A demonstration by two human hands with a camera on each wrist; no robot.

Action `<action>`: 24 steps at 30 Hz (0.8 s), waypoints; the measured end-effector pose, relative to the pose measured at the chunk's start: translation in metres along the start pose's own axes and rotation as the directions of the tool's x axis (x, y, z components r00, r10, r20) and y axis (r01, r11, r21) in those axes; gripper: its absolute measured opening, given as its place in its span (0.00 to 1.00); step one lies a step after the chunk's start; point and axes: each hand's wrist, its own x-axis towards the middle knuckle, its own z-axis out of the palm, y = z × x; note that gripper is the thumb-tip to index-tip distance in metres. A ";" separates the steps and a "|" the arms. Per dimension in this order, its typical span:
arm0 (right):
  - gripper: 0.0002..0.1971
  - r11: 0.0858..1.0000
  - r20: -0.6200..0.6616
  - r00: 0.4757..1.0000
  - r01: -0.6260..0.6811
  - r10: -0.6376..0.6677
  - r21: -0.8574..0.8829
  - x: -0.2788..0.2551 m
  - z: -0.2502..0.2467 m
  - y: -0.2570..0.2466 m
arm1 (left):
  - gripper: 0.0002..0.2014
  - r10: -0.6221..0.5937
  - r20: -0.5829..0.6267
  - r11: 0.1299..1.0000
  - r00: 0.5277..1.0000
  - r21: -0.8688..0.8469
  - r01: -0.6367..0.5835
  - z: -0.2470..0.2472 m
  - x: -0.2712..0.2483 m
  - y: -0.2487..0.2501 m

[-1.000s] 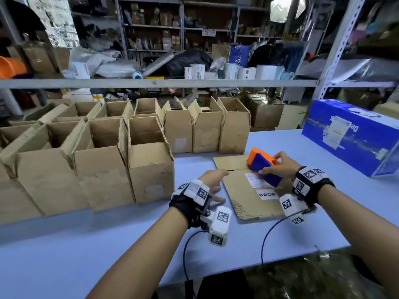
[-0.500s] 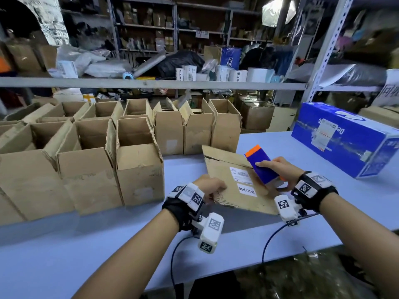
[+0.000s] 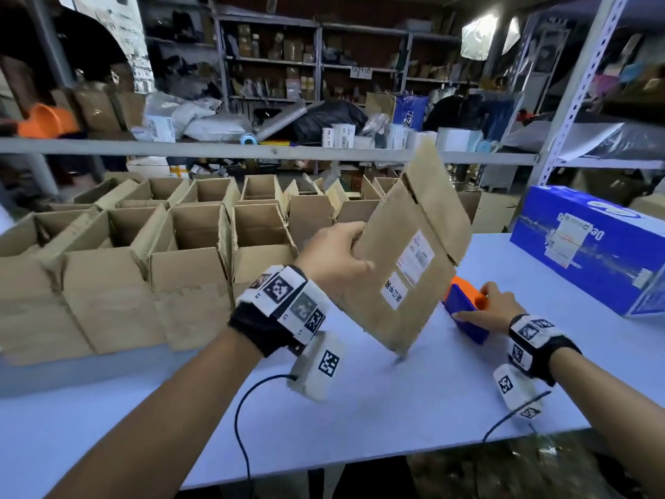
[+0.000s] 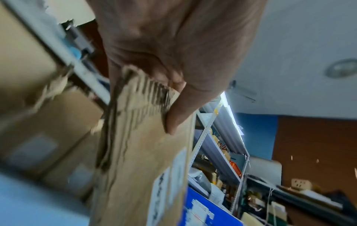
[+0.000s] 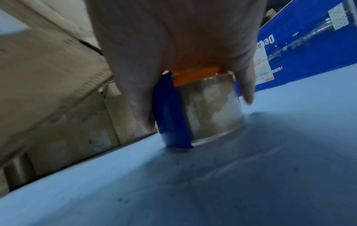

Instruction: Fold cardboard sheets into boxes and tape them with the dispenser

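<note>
Your left hand (image 3: 336, 261) is pinching the flattened cardboard sheet (image 3: 403, 253) by its frayed edge, tilted above the table (image 3: 414, 408). Your right hand (image 3: 494, 311) is gripping the tape dispenser (image 3: 464, 313) resting there. The sheet is looking light but floppy, so grip nearer a crease.

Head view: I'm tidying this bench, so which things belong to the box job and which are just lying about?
In use:
flat cardboard sheet, held by left hand
tape dispenser, under right hand
folded boxes

Lying about:
blue carton
shelf clutter
</note>
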 end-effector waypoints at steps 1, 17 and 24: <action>0.43 0.999 0.000 1.000 -0.001 0.001 -0.033 -0.002 -0.001 -0.001 | 0.12 0.032 -0.054 0.997 0.998 0.066 -0.028 -0.009 -0.007 0.003; 0.17 0.270 -0.435 0.817 0.547 -0.379 0.793 -0.130 -0.030 -0.122 | 0.19 0.123 -0.198 0.992 0.973 0.020 -0.121 -0.084 -0.074 -0.045; 0.13 0.199 -0.517 0.763 0.617 -0.388 0.761 -0.144 -0.004 -0.141 | 0.25 -0.067 -0.493 0.973 0.868 -0.224 -0.051 -0.060 -0.096 -0.080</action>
